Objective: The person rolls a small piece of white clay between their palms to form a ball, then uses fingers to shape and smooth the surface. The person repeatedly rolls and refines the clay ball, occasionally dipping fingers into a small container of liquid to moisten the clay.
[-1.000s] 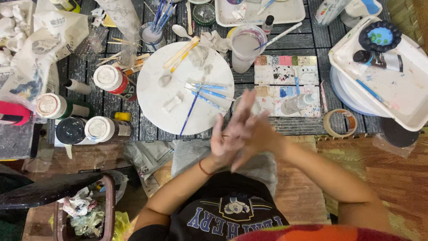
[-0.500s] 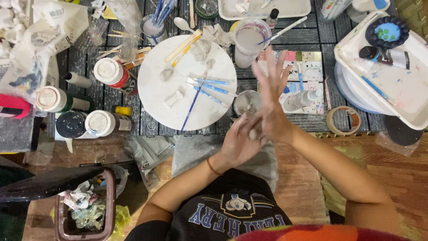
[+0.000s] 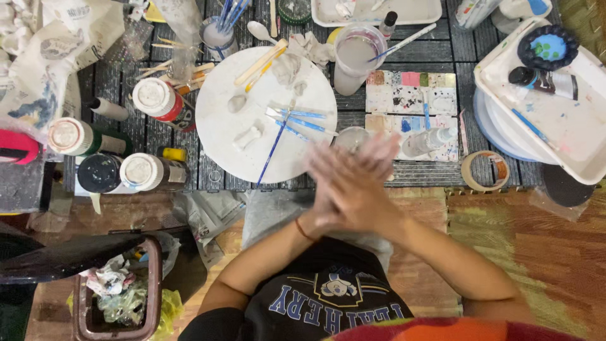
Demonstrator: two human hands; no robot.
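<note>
Head view: the left hand [image 3: 331, 189] and right hand [image 3: 366, 183] press palm to palm just off the near edge of the slatted tabletop [image 3: 442, 173], beside the round white board [image 3: 221, 126]. Whatever lies between the palms is hidden, so I cannot tell what the grip encloses. The hands blur. Rolling well likely calls for even, light pressure and flat palms, clear of the blue brushes [image 3: 287, 123] and small glass jar [image 3: 350, 137].

Left hand [image 3: 328, 189], right hand [image 3: 363, 183] pressed palm-to-palm, blurred, beside round white board [image 3: 221, 126].

Dark printed shirt [image 3: 328, 297], thin wristband [image 3: 305, 230]
</note>
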